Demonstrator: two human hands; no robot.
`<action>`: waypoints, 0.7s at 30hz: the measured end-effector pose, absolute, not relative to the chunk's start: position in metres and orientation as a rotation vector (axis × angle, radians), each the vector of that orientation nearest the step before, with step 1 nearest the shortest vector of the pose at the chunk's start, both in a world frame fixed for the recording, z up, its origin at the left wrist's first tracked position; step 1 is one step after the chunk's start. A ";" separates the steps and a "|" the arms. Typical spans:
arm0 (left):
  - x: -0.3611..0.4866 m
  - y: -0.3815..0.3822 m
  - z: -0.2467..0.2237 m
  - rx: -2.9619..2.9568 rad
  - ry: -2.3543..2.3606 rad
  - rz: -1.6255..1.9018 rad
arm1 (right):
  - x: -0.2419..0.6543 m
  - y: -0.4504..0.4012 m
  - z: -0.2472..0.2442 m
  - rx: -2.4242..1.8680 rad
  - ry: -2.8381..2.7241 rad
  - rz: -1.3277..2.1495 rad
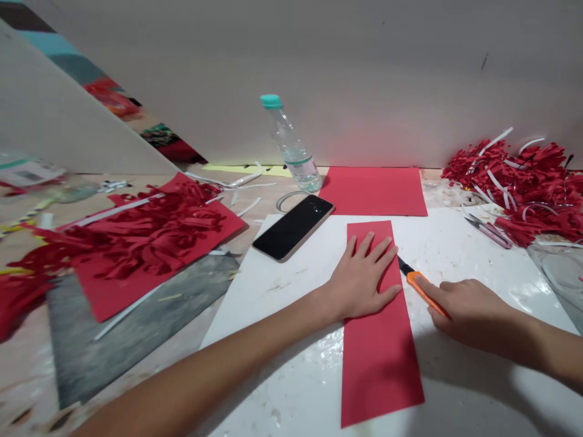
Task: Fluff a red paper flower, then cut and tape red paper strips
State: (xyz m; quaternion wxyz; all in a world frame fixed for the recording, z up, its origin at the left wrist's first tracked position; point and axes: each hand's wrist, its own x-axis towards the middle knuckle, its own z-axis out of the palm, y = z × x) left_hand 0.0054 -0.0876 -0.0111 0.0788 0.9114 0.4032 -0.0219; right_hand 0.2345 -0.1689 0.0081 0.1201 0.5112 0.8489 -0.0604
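Note:
A long red paper strip (382,364) lies on a glossy white board (282,376). My left hand (364,276) rests flat on its upper part, fingers spread and pressing on the paper. An orange utility knife (426,292) is in the grip of my right hand (473,309), with the index finger along its handle. The dark blade points up and left, its tip close to the strip's right edge; whether it touches the paper I cannot tell.
A smartphone (295,227) lies across the board's far-left corner. Behind stand a water bottle (294,149) and a red sheet (376,191). Heaps of red cut paper (155,233) lie left and right. Scissors (489,230) rest at the board's right side.

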 end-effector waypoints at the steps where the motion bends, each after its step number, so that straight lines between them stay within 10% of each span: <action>1: 0.005 -0.089 -0.010 2.742 1.194 -0.048 | 0.237 -0.173 0.004 1.462 2.530 -0.132; 21: 0.007 -0.088 -0.025 2.739 1.247 -0.022 | 0.223 -0.162 0.023 1.520 2.381 -0.338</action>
